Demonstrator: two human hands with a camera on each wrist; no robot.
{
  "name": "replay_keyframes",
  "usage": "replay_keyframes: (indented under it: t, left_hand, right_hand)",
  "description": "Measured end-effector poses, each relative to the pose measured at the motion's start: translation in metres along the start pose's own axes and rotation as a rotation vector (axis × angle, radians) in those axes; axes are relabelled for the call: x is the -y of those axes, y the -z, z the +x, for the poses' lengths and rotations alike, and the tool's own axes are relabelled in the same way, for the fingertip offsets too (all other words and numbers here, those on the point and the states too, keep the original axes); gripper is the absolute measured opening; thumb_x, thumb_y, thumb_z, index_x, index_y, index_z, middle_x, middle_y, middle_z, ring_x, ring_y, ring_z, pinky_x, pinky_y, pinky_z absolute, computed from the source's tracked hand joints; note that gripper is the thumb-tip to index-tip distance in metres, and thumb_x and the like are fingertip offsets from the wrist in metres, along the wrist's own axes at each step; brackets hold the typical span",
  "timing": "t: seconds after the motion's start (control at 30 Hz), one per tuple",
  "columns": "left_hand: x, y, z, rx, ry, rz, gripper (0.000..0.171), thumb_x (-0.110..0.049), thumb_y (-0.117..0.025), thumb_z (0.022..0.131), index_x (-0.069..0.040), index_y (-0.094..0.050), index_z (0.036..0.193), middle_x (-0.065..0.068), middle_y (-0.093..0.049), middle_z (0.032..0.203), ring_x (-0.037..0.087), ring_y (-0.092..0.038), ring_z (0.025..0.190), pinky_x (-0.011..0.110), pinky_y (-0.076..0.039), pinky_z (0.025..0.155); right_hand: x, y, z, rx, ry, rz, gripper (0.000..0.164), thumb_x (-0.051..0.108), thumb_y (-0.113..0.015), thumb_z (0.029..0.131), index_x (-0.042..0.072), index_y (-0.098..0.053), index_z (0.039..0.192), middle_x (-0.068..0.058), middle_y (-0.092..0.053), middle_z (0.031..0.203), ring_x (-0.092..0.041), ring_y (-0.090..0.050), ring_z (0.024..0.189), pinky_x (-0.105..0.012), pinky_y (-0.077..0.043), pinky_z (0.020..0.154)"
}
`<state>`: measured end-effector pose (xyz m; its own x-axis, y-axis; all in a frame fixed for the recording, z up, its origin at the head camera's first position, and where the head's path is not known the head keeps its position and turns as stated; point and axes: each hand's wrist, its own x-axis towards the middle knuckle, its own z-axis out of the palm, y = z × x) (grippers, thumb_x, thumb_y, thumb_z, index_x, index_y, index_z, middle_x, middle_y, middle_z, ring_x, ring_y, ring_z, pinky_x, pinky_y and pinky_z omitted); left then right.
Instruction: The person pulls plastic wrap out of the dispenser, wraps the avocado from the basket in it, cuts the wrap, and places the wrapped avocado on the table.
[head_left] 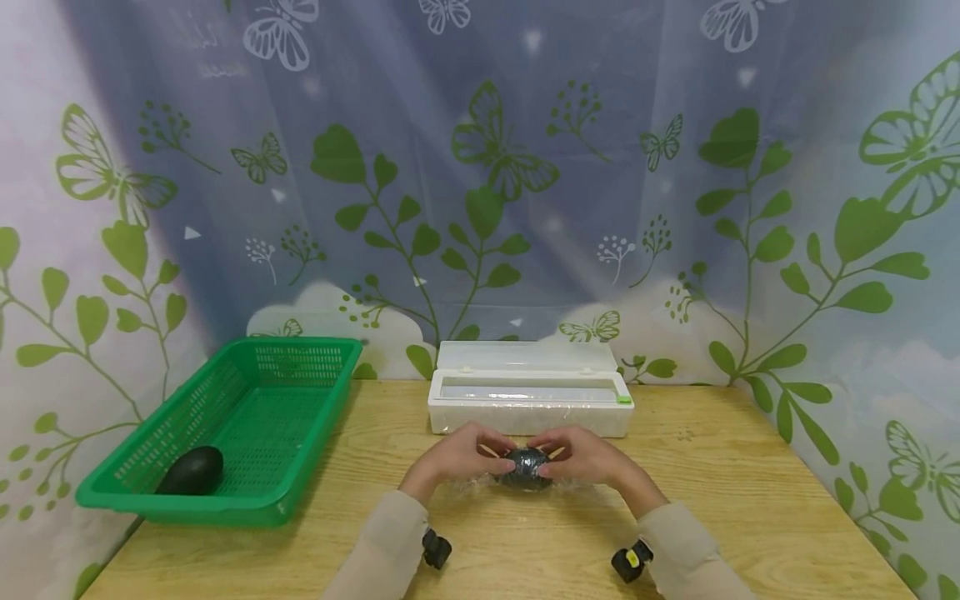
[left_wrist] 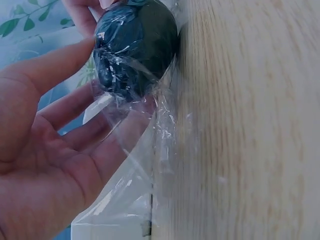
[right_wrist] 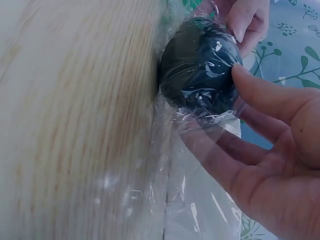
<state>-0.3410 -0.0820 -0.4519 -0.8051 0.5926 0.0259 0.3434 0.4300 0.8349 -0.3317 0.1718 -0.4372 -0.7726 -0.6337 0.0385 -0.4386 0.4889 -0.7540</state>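
A dark oval fruit, avocado-like (head_left: 526,469), rests on the table with clear cling film (left_wrist: 165,130) around it. The film is wrinkled over the fruit, and loose parts spread onto the wood on both sides. My left hand (head_left: 468,454) holds the fruit's left end, thumb on its near side and fingers behind and beneath the film. From the right end, my right hand (head_left: 585,457) grips it the same way, its thumb (right_wrist: 250,82) against the wrapped surface. The fingertips behind the fruit are partly hidden.
Just behind my hands stands a white cling film box (head_left: 528,419), lid raised, with a film roll inside and a green slider (head_left: 624,400) at its right. A green basket (head_left: 273,504) at the left holds another dark oval fruit (head_left: 193,472). A patterned curtain (head_left: 525,250) hangs behind.
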Motion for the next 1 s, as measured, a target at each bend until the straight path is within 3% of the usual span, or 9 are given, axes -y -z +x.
replay_keyframes:
  t: [0.3, 0.5, 0.8, 1.0]
  left_hand:
    - [0.0018, -0.0019, 0.0003, -0.002, -0.032, 0.058, 0.029, -0.011, -0.070, 0.098, 0.002, -0.071, 0.124, 0.020, -0.075, 0.119, 0.025, -0.070, 0.105, 0.034, -0.060, 0.087]
    - [0.0045, -0.0012, 0.0014, 0.005, -0.045, 0.068, 0.030, -0.011, -0.065, 0.101, 0.003, -0.069, 0.128, 0.021, -0.073, 0.122, 0.030, -0.070, 0.113, 0.041, -0.058, 0.095]
    - [0.0019, 0.0027, -0.0022, 0.056, -0.010, -0.005, 0.039, -0.015, -0.072, 0.096, 0.001, -0.067, 0.131, 0.019, -0.070, 0.130, 0.035, -0.067, 0.120, 0.042, -0.059, 0.100]
    - [0.0022, 0.0035, -0.0016, 0.101, -0.048, 0.007, 0.039, -0.017, -0.074, 0.095, -0.001, -0.068, 0.130, 0.017, -0.070, 0.129, 0.033, -0.068, 0.119, 0.037, -0.059, 0.100]
  right_hand:
    - [-0.0009, -0.0022, -0.0007, -0.018, -0.023, -0.029, 0.036, 0.009, -0.066, 0.100, -0.007, -0.064, 0.132, -0.030, -0.069, 0.124, -0.039, -0.070, 0.110, -0.042, -0.062, 0.087]
    - [-0.0023, -0.0029, -0.0005, -0.019, -0.048, -0.033, 0.036, 0.012, -0.063, 0.102, -0.007, -0.064, 0.133, -0.030, -0.070, 0.122, -0.036, -0.070, 0.110, -0.042, -0.060, 0.088]
    - [0.0024, 0.0020, -0.0034, 0.048, -0.082, 0.061, 0.045, 0.013, -0.071, 0.097, -0.006, -0.060, 0.136, -0.031, -0.064, 0.132, -0.044, -0.067, 0.117, -0.049, -0.062, 0.090]
    - [0.0038, 0.0035, -0.0046, 0.087, -0.089, 0.079, 0.053, 0.016, -0.077, 0.092, -0.005, -0.059, 0.137, -0.029, -0.065, 0.132, -0.044, -0.066, 0.118, -0.049, -0.060, 0.095]
